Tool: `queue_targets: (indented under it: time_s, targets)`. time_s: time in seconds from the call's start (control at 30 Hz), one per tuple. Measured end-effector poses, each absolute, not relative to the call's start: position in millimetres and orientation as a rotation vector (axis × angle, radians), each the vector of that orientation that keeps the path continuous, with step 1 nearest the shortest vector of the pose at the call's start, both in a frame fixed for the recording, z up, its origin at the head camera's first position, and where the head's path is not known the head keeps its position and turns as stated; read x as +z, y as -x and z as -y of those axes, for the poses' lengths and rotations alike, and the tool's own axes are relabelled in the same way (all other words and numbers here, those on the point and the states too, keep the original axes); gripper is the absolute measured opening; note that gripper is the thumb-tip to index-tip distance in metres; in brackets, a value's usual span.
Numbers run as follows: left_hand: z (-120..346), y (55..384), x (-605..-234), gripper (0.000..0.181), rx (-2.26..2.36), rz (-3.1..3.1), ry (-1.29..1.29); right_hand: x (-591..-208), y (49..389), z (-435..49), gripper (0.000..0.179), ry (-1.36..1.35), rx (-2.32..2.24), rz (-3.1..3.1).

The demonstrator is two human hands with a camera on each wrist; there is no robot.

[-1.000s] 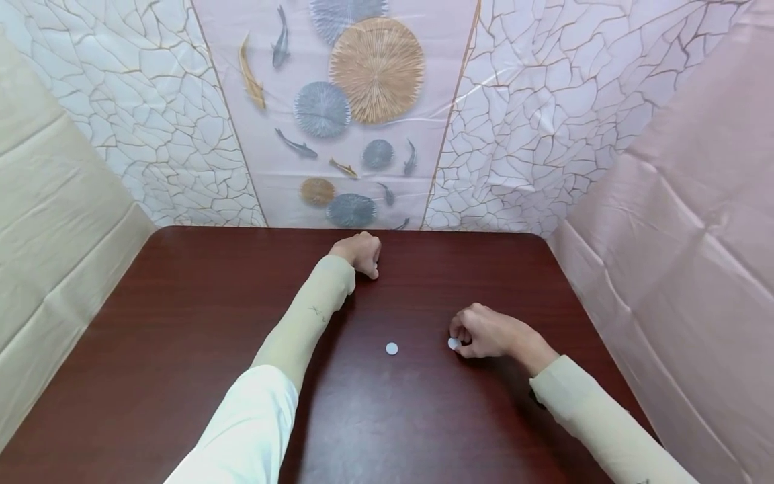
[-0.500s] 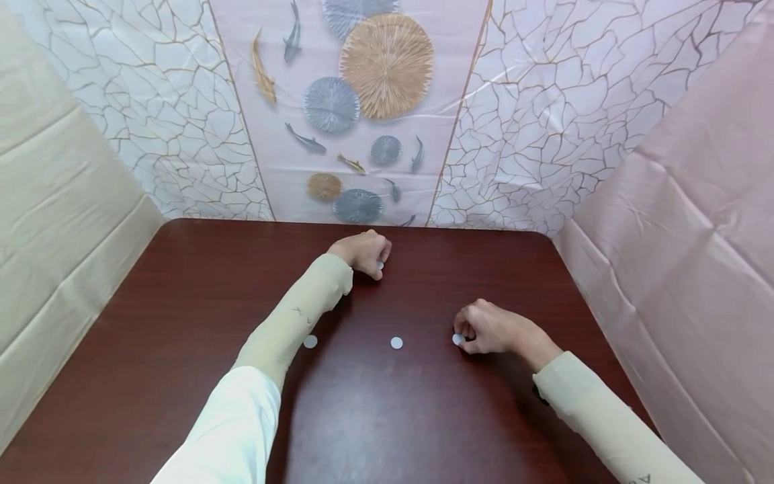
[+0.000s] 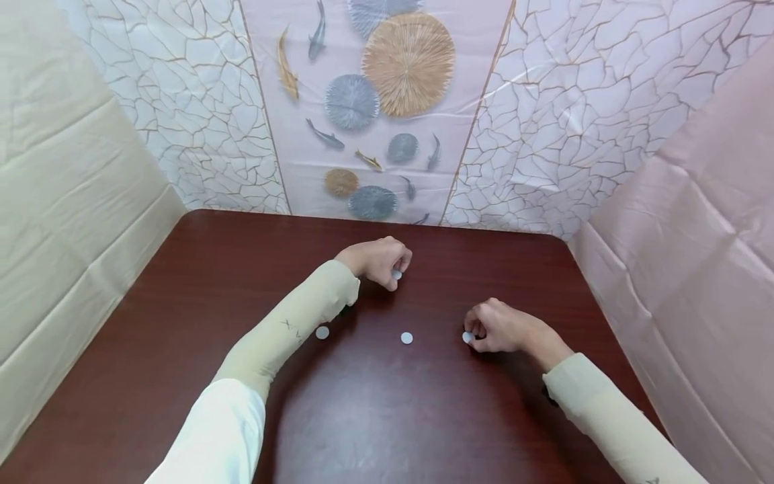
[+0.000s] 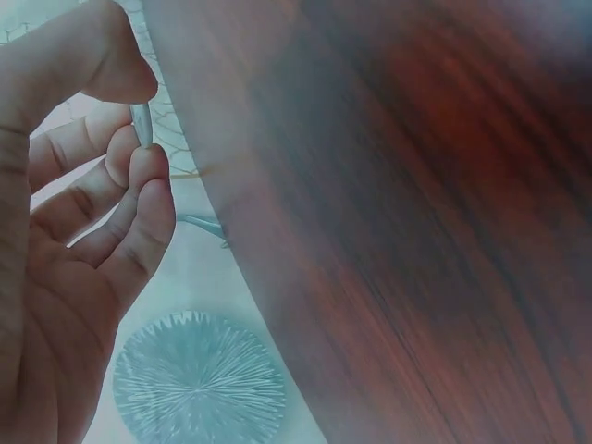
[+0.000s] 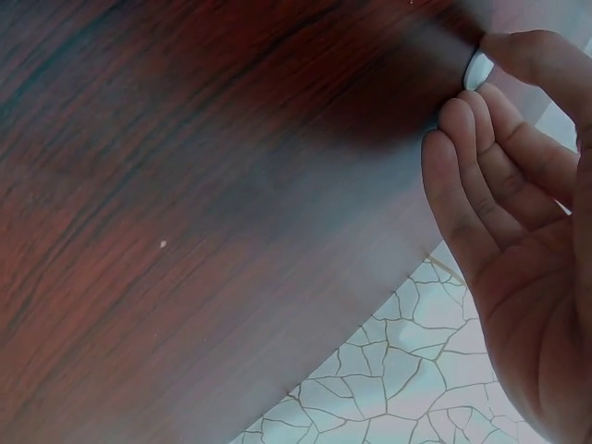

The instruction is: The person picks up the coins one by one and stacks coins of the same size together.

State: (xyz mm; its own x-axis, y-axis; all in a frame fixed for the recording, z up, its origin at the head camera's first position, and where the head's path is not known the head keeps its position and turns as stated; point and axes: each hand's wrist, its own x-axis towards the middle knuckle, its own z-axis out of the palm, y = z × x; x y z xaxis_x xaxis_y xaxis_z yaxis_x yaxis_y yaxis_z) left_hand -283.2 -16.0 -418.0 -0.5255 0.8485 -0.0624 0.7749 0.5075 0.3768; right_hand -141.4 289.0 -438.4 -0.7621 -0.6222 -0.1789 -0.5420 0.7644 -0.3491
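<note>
My left hand reaches toward the far middle of the table and pinches a small white disc between thumb and fingertips. In the left wrist view that disc is seen edge-on, thumb on one side, fingers on the other. To the right and closer to me, my right hand pinches another white disc, low over the tabletop. The right wrist view shows this disc between thumb and index fingertip. Two more white discs lie flat: one between the hands, one beside my left forearm.
The dark red-brown wooden table has rounded far corners. A patterned cloth with fish and round motifs hangs behind it, and plain pale cloths stand along the left and right sides.
My left hand, holding its disc, has come slightly nearer and to the right. The disc beside my left forearm has come into sight. The head view has shifted; my right hand stays almost in place.
</note>
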Motion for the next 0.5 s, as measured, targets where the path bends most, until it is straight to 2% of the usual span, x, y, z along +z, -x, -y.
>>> queue_targets:
  time_s: [0.5]
  targets:
    - [18.2,243.7,-408.2,0.018,0.409,-2.525,-1.355,-441.5,143.9,-287.8,0.005,0.913,-0.433,-2.692]
